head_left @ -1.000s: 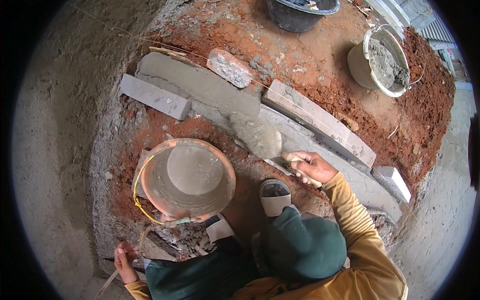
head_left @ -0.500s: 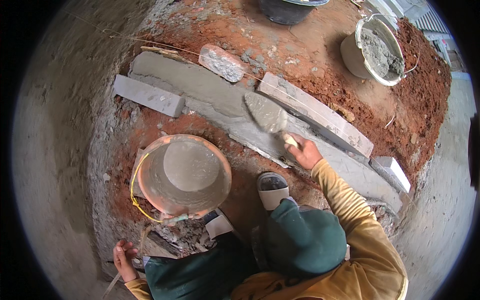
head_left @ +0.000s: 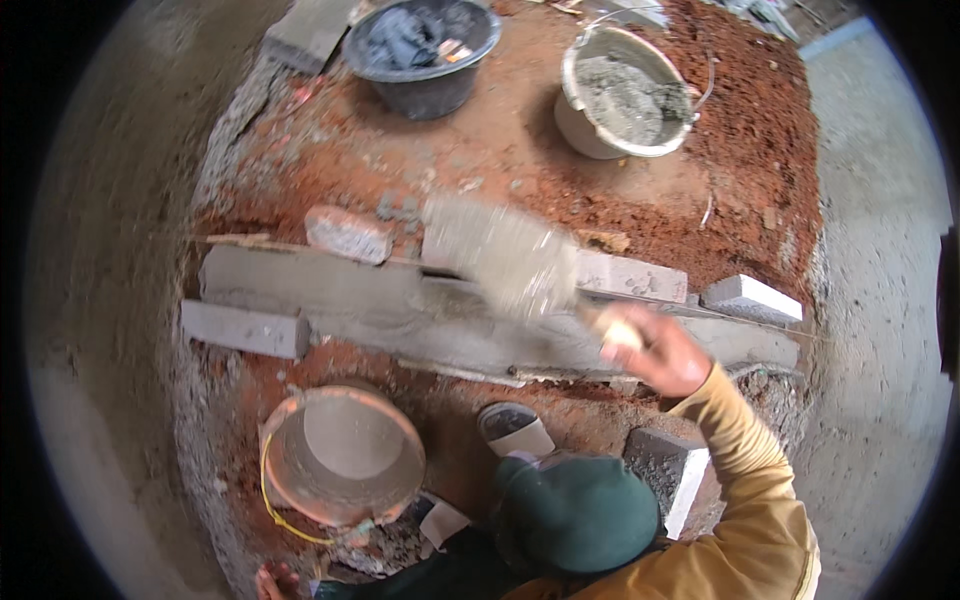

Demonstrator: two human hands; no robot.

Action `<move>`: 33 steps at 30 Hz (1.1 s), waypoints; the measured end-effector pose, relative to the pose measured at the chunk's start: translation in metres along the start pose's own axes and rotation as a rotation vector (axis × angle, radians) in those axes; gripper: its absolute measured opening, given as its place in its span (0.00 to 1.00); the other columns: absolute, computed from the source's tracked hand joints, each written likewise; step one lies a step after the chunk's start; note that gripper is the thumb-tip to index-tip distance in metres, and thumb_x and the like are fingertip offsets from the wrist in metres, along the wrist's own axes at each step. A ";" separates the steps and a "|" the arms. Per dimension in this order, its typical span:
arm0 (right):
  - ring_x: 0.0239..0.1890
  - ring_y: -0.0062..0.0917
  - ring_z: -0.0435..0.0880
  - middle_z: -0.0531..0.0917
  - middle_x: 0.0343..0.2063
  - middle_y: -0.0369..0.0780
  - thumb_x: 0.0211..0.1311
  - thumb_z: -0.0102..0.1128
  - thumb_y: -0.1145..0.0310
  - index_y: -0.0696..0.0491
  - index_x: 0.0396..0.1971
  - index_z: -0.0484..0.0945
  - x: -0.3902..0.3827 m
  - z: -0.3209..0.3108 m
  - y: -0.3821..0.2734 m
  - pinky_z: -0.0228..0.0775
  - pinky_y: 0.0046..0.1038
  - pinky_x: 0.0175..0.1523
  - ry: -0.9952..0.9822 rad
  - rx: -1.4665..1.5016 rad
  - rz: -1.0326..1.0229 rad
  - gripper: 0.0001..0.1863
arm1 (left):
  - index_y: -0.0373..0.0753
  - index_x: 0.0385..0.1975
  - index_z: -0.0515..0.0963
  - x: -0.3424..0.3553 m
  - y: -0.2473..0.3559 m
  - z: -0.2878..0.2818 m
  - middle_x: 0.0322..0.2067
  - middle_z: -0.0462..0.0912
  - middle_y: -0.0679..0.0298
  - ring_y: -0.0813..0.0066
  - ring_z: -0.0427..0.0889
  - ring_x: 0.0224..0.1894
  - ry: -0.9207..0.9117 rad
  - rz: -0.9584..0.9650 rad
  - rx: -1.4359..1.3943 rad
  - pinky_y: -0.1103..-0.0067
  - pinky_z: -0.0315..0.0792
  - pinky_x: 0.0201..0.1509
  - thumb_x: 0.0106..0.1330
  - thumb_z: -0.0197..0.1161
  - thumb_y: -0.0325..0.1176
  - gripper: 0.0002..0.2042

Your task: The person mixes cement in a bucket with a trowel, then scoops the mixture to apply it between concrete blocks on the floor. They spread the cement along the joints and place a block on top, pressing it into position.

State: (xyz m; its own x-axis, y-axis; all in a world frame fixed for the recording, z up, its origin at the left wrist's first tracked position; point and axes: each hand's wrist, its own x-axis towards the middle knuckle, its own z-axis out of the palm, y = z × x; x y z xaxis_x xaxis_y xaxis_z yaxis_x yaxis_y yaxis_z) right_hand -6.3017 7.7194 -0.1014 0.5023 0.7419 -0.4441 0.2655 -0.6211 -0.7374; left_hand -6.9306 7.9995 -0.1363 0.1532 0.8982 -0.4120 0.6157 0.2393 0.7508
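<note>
My right hand (head_left: pixel 662 350) is closed round the pale handle of a trowel (head_left: pixel 500 258). Motion smears its broad, mortar-coated blade, which is held above a low wall strip (head_left: pixel 340 290) topped with smooth grey mortar. Behind the blade, partly covered by it, a long pale block (head_left: pixel 632 277) lies along the strip's far side. At the lower edge my left hand (head_left: pixel 278 582) shows only in part, its fingers loosely apart with nothing visible in them. Nearest to it stands an orange bucket (head_left: pixel 408 440) with a yellow handle and greyish liquid inside.
A pale bucket of mortar (head_left: pixel 568 125) and a black tub (head_left: pixel 420 98) holding dark cloth stand beyond the strip. Loose blocks lie at the strip's left front (head_left: pixel 245 328) and right end (head_left: pixel 752 298). A reddish brick (head_left: pixel 348 235) sits behind; another block (head_left: pixel 665 470) is by my knee.
The view has turned and shifted, so the strip now runs nearly level. My right hand has raised the trowel off the mortar. My left hand has slipped mostly out at the lower edge.
</note>
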 end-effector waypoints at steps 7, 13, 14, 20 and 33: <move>0.38 0.31 0.83 0.83 0.37 0.47 0.66 0.48 0.48 0.56 0.51 0.73 0.123 -0.165 0.017 0.75 0.30 0.44 0.574 -0.780 0.301 0.27 | 0.37 0.42 0.76 0.006 0.007 0.005 0.32 0.78 0.65 0.75 0.75 0.32 -0.068 0.218 0.026 0.75 0.72 0.36 0.69 0.55 0.46 0.17; 0.38 0.32 0.83 0.83 0.37 0.48 0.63 0.53 0.53 0.56 0.45 0.77 0.229 -0.200 0.090 0.74 0.30 0.47 0.370 -0.565 0.491 0.22 | 0.37 0.40 0.78 -0.018 0.006 0.002 0.28 0.78 0.65 0.75 0.75 0.31 0.116 -0.371 -0.091 0.76 0.72 0.36 0.69 0.54 0.45 0.16; 0.39 0.33 0.83 0.83 0.38 0.48 0.63 0.54 0.55 0.56 0.45 0.77 0.237 -0.205 0.094 0.74 0.30 0.48 0.461 -0.376 0.538 0.21 | 0.36 0.40 0.78 -0.021 0.005 0.001 0.29 0.78 0.65 0.75 0.75 0.31 0.117 -0.346 -0.110 0.76 0.72 0.36 0.69 0.54 0.45 0.16; 0.45 0.32 0.83 0.83 0.40 0.43 0.64 0.53 0.59 0.56 0.48 0.76 0.217 -0.234 0.073 0.74 0.32 0.52 0.238 -1.015 0.556 0.19 | 0.37 0.39 0.77 -0.025 -0.013 -0.020 0.28 0.78 0.65 0.76 0.74 0.30 -0.046 0.033 -0.025 0.77 0.71 0.36 0.70 0.52 0.44 0.16; 0.13 0.23 0.72 0.76 0.17 0.38 0.62 0.54 0.54 0.52 0.39 0.78 0.203 -0.190 0.071 0.63 0.27 0.16 0.372 0.132 0.455 0.17 | 0.38 0.34 0.76 -0.049 -0.046 -0.041 0.26 0.77 0.66 0.76 0.73 0.28 0.037 -0.167 -0.054 0.77 0.70 0.34 0.70 0.52 0.45 0.16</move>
State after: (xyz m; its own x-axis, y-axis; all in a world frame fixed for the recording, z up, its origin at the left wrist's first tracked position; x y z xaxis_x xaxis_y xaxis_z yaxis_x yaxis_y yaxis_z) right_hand -6.0246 7.7784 -0.1470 0.8020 0.2564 -0.5395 -0.1356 -0.8015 -0.5825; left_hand -6.9978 7.9590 -0.1295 0.0229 0.8568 -0.5151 0.5877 0.4052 0.7003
